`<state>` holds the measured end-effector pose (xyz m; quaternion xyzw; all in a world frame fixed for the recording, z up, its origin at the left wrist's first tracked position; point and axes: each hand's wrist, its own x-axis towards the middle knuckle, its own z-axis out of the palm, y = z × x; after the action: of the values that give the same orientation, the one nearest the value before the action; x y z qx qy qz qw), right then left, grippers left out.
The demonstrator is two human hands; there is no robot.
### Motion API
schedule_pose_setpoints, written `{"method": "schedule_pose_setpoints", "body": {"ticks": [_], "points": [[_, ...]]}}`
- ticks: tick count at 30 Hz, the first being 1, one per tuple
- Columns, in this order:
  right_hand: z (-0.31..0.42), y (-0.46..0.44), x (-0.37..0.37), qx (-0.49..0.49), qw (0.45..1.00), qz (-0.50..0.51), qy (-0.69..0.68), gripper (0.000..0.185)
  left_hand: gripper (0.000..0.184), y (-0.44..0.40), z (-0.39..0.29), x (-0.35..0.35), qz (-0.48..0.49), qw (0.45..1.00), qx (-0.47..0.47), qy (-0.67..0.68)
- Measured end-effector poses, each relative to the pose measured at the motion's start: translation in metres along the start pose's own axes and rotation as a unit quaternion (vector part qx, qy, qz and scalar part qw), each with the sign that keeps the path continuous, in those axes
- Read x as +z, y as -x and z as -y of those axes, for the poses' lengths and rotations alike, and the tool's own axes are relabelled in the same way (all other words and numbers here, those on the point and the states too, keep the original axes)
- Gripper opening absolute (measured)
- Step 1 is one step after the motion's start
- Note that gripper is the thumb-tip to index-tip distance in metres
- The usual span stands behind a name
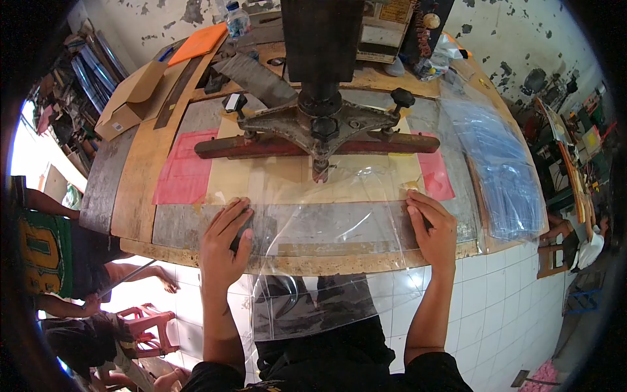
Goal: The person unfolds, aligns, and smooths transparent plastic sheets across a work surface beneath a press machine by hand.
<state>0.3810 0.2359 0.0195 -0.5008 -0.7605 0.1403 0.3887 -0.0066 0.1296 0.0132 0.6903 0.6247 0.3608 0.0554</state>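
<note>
A clear plastic sheet (333,245) lies on the worktable under a press head (320,124) and hangs over the front edge. My left hand (227,245) rests near the sheet's left side, fingers stretched forward and thumb apart. At the right side, my right hand (434,230) has its fingers extended and thumb spread, fingertips near a piece of yellowish tape (410,186). Neither hand visibly grips anything. Beyond my fingertips is a cream-coloured board (281,189) with pink sheets (181,171) at both ends. A reddish bar (251,146) on the press spans above it.
A stack of clear plastic pieces (499,163) lies at the right of the table. An open cardboard box (130,104), an orange folder (197,43) and a plastic bottle (236,19) sit at the back left. Other people are at the left and right sides.
</note>
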Motion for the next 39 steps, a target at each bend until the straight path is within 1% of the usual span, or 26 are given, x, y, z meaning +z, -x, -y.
{"method": "schedule_pose_setpoints", "body": {"ticks": [19, 22, 25, 28, 30, 31, 33, 37, 39], "points": [[-0.005, 0.005, 0.002, -0.035, 0.999, -0.015, 0.001, 0.018, 0.030, 0.006, -0.003, -0.001, -0.030, 0.999, 0.018, 0.009], [-0.006, 0.002, 0.000, -0.041, 0.999, -0.012, 0.001, 0.019, 0.029, 0.006, -0.001, -0.003, -0.033, 0.999, 0.019, 0.009], [-0.002, -0.003, -0.003, -0.026, 0.999, 0.007, -0.018, 0.023, 0.029, 0.006, 0.002, -0.002, -0.033, 0.999, 0.021, 0.004], [-0.003, -0.012, -0.001, -0.039, 0.999, 0.028, 0.018, 0.025, 0.029, 0.008, 0.004, 0.001, -0.037, 0.999, 0.021, 0.004], [-0.007, -0.023, 0.006, 0.017, 0.999, 0.027, -0.011, 0.028, 0.028, 0.009, 0.002, 0.000, -0.037, 0.999, 0.024, 0.003], [-0.012, -0.030, 0.009, 0.016, 0.999, 0.025, -0.010, 0.028, 0.028, 0.008, 0.001, 0.000, -0.035, 0.999, 0.019, 0.005], [-0.025, -0.044, 0.019, 0.005, 0.995, 0.047, 0.084, 0.030, 0.028, 0.007, 0.000, 0.000, -0.033, 0.999, 0.019, 0.005], [-0.040, -0.057, 0.036, 0.033, 0.992, 0.035, 0.118, 0.030, 0.029, 0.008, 0.001, 0.000, -0.035, 0.999, 0.021, 0.002], [-0.037, -0.057, 0.034, 0.108, 0.993, 0.046, -0.028, 0.024, 0.029, 0.009, 0.002, 0.001, -0.034, 0.999, 0.023, 0.003]]}}
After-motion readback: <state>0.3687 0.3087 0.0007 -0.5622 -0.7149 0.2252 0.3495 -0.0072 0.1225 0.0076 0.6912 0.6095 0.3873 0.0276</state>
